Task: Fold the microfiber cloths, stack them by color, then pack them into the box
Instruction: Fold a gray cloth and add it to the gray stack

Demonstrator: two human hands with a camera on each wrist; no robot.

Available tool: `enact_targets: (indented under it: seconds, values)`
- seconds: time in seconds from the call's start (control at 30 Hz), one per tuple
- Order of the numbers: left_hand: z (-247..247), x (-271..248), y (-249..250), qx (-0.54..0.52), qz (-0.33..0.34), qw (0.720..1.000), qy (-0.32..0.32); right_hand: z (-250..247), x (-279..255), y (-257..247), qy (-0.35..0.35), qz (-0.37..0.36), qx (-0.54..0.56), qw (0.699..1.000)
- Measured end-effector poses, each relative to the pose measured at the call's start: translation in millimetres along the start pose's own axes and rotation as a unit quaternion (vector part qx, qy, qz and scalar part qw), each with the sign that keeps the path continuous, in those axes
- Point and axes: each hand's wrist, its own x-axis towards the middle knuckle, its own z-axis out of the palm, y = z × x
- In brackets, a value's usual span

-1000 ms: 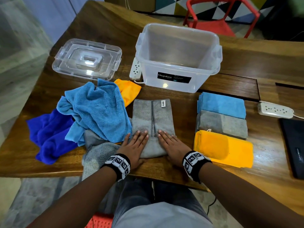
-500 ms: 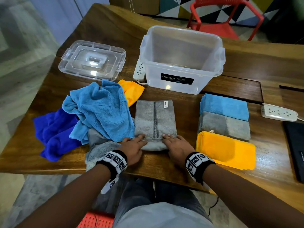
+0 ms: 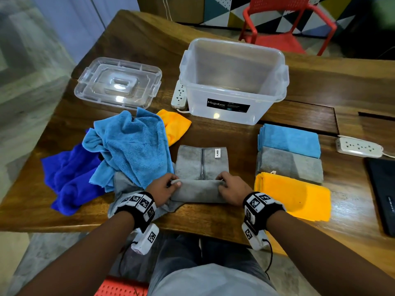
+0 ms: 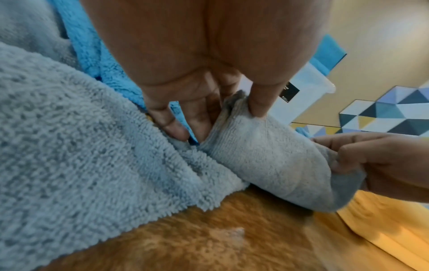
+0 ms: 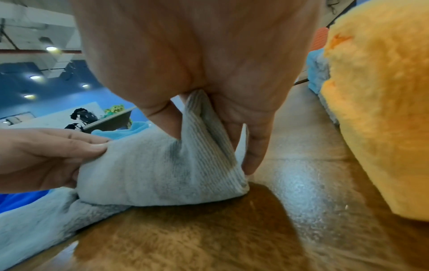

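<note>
A grey cloth (image 3: 199, 165) lies folded lengthwise at the table's front middle, its near end lifted and turned over. My left hand (image 3: 165, 188) pinches the near left corner (image 4: 234, 110); my right hand (image 3: 229, 186) pinches the near right corner (image 5: 204, 128). Unfolded cloths lie in a heap at the left: light blue (image 3: 132, 144), dark blue (image 3: 70, 176), orange (image 3: 174, 124) and another grey (image 3: 124, 184). Folded light blue (image 3: 290, 138), grey (image 3: 290, 164) and orange (image 3: 292, 194) cloths sit at the right. The clear box (image 3: 234, 82) stands open behind.
The box's clear lid (image 3: 118, 82) rests at the back left. One white power strip (image 3: 178, 95) lies by the box, another (image 3: 359, 147) at the right. A dark flat object (image 3: 382, 193) sits at the right edge. A red chair (image 3: 286, 24) stands beyond the table.
Both hands went from lying flat on the grey cloth's near end to pinching its corners. They have lifted that end and rolled it over away from me.
</note>
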Motion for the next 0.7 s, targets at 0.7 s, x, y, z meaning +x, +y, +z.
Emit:
enact_targets:
  seconds: [0.7]
  values:
    - [1.4,22.9,2.8,0.055,-0.016,0.998,0.039,7.1,15.1,-2.0,0.150,0.094,0.036,0.984]
